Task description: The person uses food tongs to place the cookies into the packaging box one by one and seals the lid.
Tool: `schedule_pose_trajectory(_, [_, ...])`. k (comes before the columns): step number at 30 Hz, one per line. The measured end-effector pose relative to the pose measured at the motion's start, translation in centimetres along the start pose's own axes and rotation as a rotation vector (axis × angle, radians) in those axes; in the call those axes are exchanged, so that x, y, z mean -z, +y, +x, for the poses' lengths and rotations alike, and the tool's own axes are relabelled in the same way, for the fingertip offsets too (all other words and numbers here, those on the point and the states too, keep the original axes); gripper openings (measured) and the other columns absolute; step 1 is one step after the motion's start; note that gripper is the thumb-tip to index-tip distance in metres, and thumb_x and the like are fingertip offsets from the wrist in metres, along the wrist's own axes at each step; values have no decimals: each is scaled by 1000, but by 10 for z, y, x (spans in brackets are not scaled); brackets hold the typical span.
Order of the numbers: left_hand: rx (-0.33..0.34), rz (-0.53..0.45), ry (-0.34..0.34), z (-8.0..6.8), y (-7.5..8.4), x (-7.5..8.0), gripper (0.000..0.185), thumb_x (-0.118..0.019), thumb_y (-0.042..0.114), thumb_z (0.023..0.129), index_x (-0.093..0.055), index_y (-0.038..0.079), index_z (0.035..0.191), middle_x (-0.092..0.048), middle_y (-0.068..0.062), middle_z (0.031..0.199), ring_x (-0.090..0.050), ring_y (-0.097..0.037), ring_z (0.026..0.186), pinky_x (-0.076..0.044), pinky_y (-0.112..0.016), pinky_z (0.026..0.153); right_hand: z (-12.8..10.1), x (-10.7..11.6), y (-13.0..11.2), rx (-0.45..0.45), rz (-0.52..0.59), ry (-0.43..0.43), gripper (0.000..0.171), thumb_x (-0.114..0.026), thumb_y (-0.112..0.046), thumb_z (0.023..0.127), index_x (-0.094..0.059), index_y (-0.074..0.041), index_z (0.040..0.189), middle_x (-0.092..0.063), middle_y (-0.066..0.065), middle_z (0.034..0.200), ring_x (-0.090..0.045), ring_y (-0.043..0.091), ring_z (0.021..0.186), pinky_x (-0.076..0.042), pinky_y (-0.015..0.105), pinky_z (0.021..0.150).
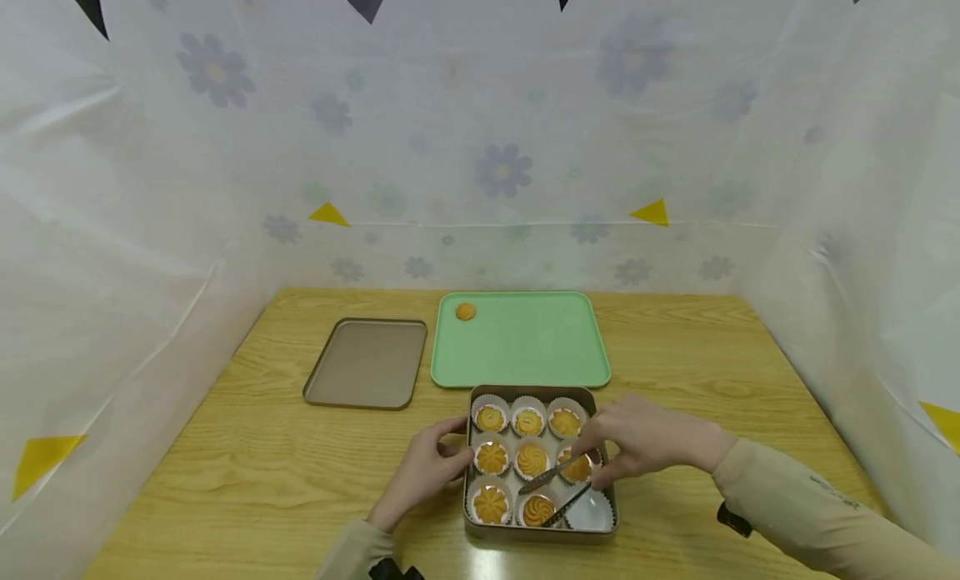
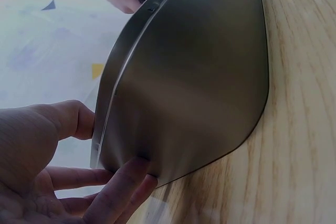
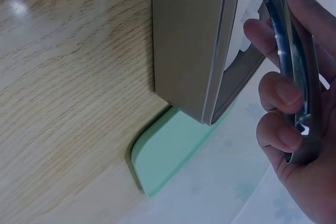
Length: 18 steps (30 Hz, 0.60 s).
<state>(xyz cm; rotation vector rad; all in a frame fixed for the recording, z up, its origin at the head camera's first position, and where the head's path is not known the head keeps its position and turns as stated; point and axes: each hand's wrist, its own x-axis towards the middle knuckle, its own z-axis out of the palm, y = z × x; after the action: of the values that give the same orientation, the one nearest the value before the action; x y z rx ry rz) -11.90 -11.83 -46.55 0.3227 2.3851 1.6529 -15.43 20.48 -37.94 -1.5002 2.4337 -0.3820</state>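
Fingers of the right hand are curled round a pair of slim steel tongs, seen from the head view; the long axis of the tongs runs from the hand down and left, tips low over the front row of a square brown metal tin. The tin sits on the wooden worktop, holding eight piped golden biscuits in white paper cups, with the front-right cup empty. The left hand rests against the tin's left wall, fingers relaxed. Behind lie a green plastic tray bearing one biscuit, and a brown lid.

Left wrist view: straight fingers press the tin's wall, steadying it.

Right wrist view: curled fingers hold the tongs, arms close together.

Judgement: a biscuit transfer is in hand; the next move calls for closing the tips gently on one biscuit.
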Motion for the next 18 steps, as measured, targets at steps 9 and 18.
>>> schedule_pose_trajectory(9, [8,-11,-12,-2,1,0,56,-66,10,90,-50,-12,139,-57,-34,134,-74,-36,97,-61,-21,69,1,2,26,-196,311,90,39,-70,-40,92,-73,-13,120,-69,-14,87,-40,-5,57,-37,15,51])
schedule_pose_trajectory(18, [-1,-4,-10,-2,-1,1,56,-66,10,90,-49,-13,139,-56,-35,134,-73,-36,96,-61,-21,70,59,26,58,-555,314,268,40,-70,-37,93,-73,2,105,-71,9,88,-50,10,67,-42,28,62])
